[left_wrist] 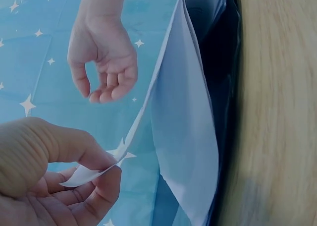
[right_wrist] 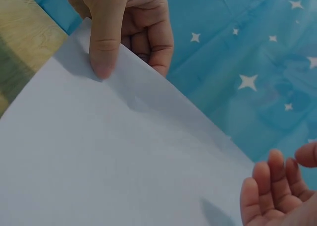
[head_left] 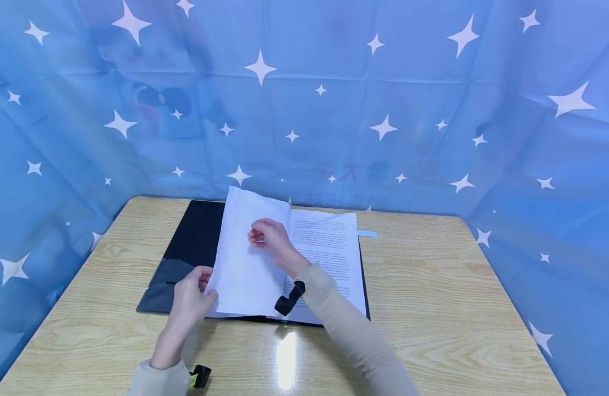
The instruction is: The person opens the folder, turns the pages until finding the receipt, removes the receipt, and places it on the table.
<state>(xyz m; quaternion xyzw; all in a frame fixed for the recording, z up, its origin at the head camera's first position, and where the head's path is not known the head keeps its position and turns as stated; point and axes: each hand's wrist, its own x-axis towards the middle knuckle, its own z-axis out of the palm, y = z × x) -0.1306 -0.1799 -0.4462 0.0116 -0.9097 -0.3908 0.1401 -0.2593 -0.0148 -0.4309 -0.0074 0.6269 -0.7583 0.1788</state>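
A white sheet (head_left: 247, 280) stands partly raised over the left side of an open black folder (head_left: 197, 231). Thumb and fingers of my left hand (head_left: 190, 292) pinch the sheet near its lower left edge, and in the left wrist view that corner (left_wrist: 84, 175) curls between them. Above the sheet's upper middle is my right hand (head_left: 274, 242), its fingers loosely bent and holding nothing. Printed text covers the page (head_left: 321, 242) on the folder's right side, which my right forearm partly hides. In the left wrist view, more paper (left_wrist: 185, 122) hangs curved below the pinched sheet.
The folder lies on a light wooden table (head_left: 433, 286). A pale blue tab (head_left: 367, 234) sticks out at its right edge. Behind and beside the table hangs a blue curtain (head_left: 304, 104) with white stars. A black strap (head_left: 290, 298) is at my right wrist.
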